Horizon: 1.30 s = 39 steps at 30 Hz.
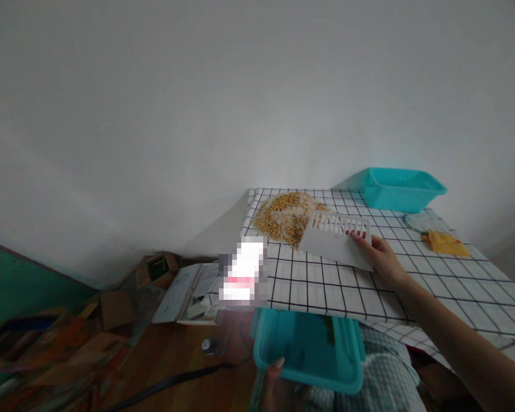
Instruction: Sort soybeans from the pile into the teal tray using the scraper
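My right hand [380,257] reaches over the checked tablecloth [412,286] and grips the right edge of a white slotted plastic board [337,240], tilted against a pile of yellow beans mixed with white grains [285,217]. My left hand [274,377] is low at the bottom of the view, below the table's near edge. Its fingers curl round the rim of a teal plastic tub [309,349] held on my lap.
A second teal tub [397,187] stands at the table's far side by the white wall. An orange cloth [446,243] and a small pale dish [420,222] lie at the right. Cardboard boxes, papers and a can litter the wooden floor at left.
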Available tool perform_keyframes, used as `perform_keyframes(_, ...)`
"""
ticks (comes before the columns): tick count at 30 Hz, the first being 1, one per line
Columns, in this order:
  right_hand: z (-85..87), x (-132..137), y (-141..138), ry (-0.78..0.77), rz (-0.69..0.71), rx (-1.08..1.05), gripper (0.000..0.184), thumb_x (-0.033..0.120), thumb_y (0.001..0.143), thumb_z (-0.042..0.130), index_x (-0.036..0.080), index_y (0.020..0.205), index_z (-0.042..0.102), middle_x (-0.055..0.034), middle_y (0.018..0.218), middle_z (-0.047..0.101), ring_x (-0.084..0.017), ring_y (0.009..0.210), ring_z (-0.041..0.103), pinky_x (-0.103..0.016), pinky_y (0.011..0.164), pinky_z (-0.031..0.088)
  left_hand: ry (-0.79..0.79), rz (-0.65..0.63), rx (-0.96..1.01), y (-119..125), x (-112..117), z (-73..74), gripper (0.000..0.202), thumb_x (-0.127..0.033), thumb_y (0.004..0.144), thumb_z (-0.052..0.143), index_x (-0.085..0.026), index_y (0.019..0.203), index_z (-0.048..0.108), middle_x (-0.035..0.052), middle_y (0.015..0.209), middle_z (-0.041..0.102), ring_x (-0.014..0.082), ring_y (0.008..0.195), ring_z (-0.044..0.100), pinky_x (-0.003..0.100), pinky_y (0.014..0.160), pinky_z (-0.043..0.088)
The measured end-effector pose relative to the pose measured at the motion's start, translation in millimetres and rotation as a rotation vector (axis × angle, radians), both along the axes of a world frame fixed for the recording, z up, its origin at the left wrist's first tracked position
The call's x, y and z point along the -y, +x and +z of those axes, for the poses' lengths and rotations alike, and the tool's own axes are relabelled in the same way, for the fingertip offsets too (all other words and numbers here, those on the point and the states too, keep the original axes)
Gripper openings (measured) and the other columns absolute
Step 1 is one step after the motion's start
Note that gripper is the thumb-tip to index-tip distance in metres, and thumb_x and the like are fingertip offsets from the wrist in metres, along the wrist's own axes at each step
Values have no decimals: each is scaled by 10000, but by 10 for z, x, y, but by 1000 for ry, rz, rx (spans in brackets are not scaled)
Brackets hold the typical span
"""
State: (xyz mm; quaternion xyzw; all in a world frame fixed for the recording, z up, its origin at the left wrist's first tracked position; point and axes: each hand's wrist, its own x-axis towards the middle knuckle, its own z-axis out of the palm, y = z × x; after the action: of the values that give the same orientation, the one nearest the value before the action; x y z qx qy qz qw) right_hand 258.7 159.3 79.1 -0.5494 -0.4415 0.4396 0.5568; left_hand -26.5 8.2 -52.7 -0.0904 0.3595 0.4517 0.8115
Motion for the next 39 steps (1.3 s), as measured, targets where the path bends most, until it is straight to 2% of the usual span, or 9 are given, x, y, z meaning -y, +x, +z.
perform_keyframes(8, 38, 7, -49, 29, 43, 17, 375, 510, 763, 616, 238, 1015, 668, -40, 961, 704, -237, 883, 644, -324, 725, 518, -10, 39, -20, 23, 13, -34, 236, -371, 684, 603, -239, 867, 672, 81, 957, 726, 283, 959, 631, 445, 817, 480)
perform_keyframes(14, 27, 9, -42, 21, 69, 14, 364, 495, 776, 611, 234, 1024, 666, -43, 967, 703, -233, 877, 644, -325, 734, 512, 7, 21, 19, 6, 11, 1, 184, -345, 694, 609, -243, 818, 699, 89, 950, 728, 292, 913, 643, 423, 721, 502)
perform_keyframes(19, 29, 14, -61, 57, 73, 32, 339, 484, 790, 600, 247, 1022, 666, -37, 1022, 690, -233, 962, 620, -339, 825, 487, 52, 29, 27, 7, 17, 2, 200, -349, 707, 596, -243, 836, 707, 84, 943, 731, 282, 929, 641, 430, 767, 503)
perform_keyframes(25, 92, 60, -101, 10, 221, 83, 339, 472, 813, 575, 243, 1050, 656, -41, 1027, 679, -228, 967, 606, -337, 845, 479, 29, 29, -2, 25, 8, 72, 168, -318, 715, 599, -239, 816, 708, 86, 932, 733, 277, 891, 654, 419, 743, 517)
perform_keyframes(27, 105, 71, -103, -14, 285, 96, 328, 471, 817, 569, 235, 1024, 662, -43, 999, 680, -219, 919, 614, -326, 807, 489, 18, 23, -14, 25, 6, 100, 155, -313, 719, 593, -237, 790, 707, 77, 930, 734, 274, 910, 650, 431, 795, 506)
perform_keyframes(30, 111, 88, -106, -51, 380, 102, 295, 459, 815, 579, 207, 935, 673, -42, 875, 684, -184, 772, 619, -276, 662, 494, 4, 28, -12, 22, 9, 113, 148, -317, 708, 605, -242, 791, 702, 67, 940, 733, 279, 939, 643, 452, 828, 494)
perform_keyframes(34, 117, 137, -130, -136, 507, 62, 302, 457, 802, 596, 167, 837, 671, -38, 738, 665, -124, 572, 568, -218, 477, 416, 9, 57, 6, 17, 13, 101, 152, -306, 687, 629, -256, 815, 693, 52, 924, 737, 282, 939, 643, 464, 805, 502)
perform_keyframes(39, 138, 208, -151, -236, 578, 45, 330, 455, 790, 611, 142, 868, 683, -48, 698, 663, -96, 502, 538, -192, 418, 348, 28, 29, -29, 29, 3, 161, 143, -298, 720, 596, -245, 801, 701, 70, 914, 737, 278, 871, 660, 407, 681, 531)
